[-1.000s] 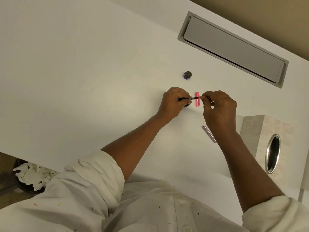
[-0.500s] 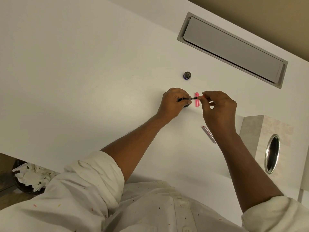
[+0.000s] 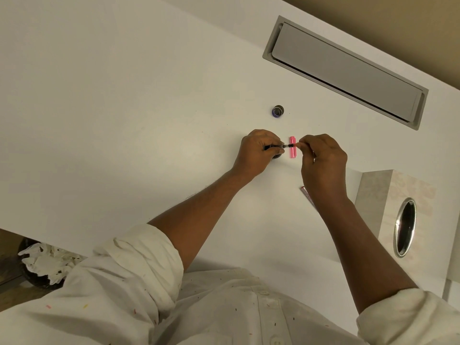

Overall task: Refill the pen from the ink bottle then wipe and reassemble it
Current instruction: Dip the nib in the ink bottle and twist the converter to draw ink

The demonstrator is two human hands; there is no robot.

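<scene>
A white table [image 3: 124, 95] with a grey hatch [image 3: 346, 68] set flush into its far side carries a small dark bottle cap [image 3: 277, 111], a pink pen piece [image 3: 292, 150] lying flat, a pinkish pen barrel [image 3: 306, 193] nearer the body, and a pale tissue box [image 3: 388, 200] at its right edge

Matt smooth white table [image 3: 124, 95], glossy pink plastic pen cap [image 3: 292, 151], creased cloth sleeve [image 3: 139, 265]

Evenly lit from overhead in warm, soft light; faint shadows beneath both forearms on the white table [image 3: 104, 100]. Sharp throughout, with wide-angle bending toward 2 and 7 o'clock.
</scene>
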